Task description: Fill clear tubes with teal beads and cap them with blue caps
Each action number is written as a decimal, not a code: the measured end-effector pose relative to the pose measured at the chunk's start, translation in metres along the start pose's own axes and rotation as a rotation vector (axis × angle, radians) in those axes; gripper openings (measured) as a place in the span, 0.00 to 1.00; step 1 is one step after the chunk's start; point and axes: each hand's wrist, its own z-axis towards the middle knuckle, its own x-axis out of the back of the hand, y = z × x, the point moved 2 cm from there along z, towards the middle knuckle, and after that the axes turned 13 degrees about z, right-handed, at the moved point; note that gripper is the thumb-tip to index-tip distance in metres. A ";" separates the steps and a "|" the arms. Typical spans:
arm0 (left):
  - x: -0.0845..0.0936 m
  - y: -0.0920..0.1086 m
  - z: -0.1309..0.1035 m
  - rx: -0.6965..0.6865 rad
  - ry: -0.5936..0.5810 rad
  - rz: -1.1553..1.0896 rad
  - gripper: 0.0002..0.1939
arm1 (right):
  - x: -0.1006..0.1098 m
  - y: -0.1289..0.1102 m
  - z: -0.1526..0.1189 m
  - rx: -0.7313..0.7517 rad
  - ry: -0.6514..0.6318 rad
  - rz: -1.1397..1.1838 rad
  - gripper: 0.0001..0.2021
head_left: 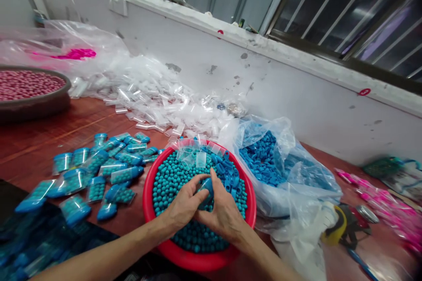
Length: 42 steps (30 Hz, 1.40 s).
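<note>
My left hand [183, 204] and my right hand [227, 219] meet over a red basin [149, 197] of teal beads [166, 178]. Between them they grip a small blue-capped container [207, 186], partly hidden by the fingers. Thumbs and fingertips of both hands close around it. Loose blue caps [231, 173] lie on the beads at the basin's right. Several clear, unfilled containers [201, 159] rest near its far rim. Left of the basin, several bead-filled containers with blue caps [96, 189] are scattered on the table.
A heap of clear containers [158, 96] runs along the wall. Right of the basin sits a plastic bag of blue caps [260, 158]. Pink beads fill a brown basin [59, 101] at far left. Pink pieces [379, 197] and a yellow-black tool [339, 226] lie at right.
</note>
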 end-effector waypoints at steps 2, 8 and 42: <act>-0.002 -0.003 -0.001 0.005 -0.002 0.015 0.14 | -0.003 -0.003 -0.001 0.033 -0.013 -0.093 0.47; -0.010 -0.012 -0.001 -0.016 0.095 0.078 0.05 | -0.007 -0.007 -0.005 0.017 -0.075 -0.219 0.46; 0.024 0.006 0.021 -0.138 0.151 0.805 0.21 | 0.031 0.027 0.057 0.080 -0.012 -0.014 0.05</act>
